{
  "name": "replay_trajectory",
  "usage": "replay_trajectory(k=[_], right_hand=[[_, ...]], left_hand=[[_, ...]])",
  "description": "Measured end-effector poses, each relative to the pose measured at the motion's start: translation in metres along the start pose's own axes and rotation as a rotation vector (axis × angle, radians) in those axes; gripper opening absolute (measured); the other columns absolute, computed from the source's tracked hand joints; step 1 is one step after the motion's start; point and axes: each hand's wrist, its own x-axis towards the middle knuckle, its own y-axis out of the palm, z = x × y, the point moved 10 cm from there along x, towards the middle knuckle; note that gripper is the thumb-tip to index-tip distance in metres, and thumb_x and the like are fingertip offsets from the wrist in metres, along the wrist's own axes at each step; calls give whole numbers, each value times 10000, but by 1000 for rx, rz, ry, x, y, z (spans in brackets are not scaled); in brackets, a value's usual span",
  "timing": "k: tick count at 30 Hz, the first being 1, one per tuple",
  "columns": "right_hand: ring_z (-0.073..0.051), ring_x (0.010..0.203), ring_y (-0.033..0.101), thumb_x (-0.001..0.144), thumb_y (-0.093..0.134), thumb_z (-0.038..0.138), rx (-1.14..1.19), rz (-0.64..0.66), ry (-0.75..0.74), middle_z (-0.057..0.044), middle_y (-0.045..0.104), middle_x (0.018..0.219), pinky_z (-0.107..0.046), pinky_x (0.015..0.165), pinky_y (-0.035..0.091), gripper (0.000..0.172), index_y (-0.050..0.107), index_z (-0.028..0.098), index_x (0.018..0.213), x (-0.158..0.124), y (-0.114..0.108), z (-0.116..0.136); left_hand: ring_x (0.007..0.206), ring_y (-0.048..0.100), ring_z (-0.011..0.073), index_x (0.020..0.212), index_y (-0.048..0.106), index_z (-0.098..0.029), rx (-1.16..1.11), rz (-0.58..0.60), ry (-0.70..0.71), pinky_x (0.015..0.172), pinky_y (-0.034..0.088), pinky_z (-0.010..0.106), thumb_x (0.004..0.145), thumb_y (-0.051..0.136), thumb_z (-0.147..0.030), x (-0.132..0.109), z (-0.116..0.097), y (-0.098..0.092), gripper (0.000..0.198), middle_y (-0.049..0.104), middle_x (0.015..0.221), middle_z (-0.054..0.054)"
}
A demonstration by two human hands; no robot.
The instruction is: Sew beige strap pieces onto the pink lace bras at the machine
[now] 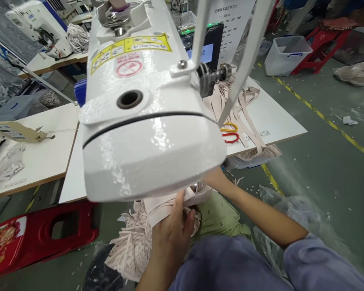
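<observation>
A white sewing machine head (pixel 157 153) fills the middle of the view and covers the needle area. Just below its front edge, my left hand (pixel 171 230) grips a beige fabric piece (pixel 160 208), index finger stretched along it and thumb bent at the side. My right hand (pixel 215 178) reaches in under the machine's right side, close to the same cloth; its fingers are hidden behind the head. Beside my left wrist hangs a bunch of beige lace pieces (pixel 129 250).
Yellow- and red-handled scissors (pixel 230 133) lie by beige straps (pixel 245 109) on the white table (pixel 279 121). A red stool (pixel 42 234) stands at lower left. A plastic bin (pixel 286 56) is on the floor, back right. Thin white rods (pixel 245 52) rise from the machine.
</observation>
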Motion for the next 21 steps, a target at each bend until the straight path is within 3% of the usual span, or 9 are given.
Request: replay_trajectory(k=[4,9,15,21], right_hand=[[-198,843,621,903,532,394,144,-84,87,-77,641,1165,-346,742,563,200,644,240,963,-9,-8,-17],[-176,761,583,892,543,435,195,-84,103,-84,639,1107,-319,651,523,237,646,224,921,-14,-12,-24],[-178,844,579,887,542,397,239,-63,116,-75,628,1095,-325,748,497,207,627,211,922,-15,-15,-17],[-163,818,546,888,559,366,320,-65,130,-74,599,1074,-315,743,468,181,614,197,926,-19,-14,-18]], left_hand=[[1334,525,324,1533,317,-212,13,16,-1,1005,533,466,967,521,-329,0,-1,-2,612,564,1434,153],[1340,520,306,1539,290,-215,1,14,-10,1034,514,462,972,511,-304,2,-1,-2,614,587,1408,149],[1333,526,323,1531,328,-205,-9,-21,-12,1051,496,499,958,527,-310,6,-6,-4,615,583,1408,166],[1277,582,318,1508,369,-195,-9,0,-23,979,555,448,972,503,-312,10,-11,-1,565,597,1399,161]])
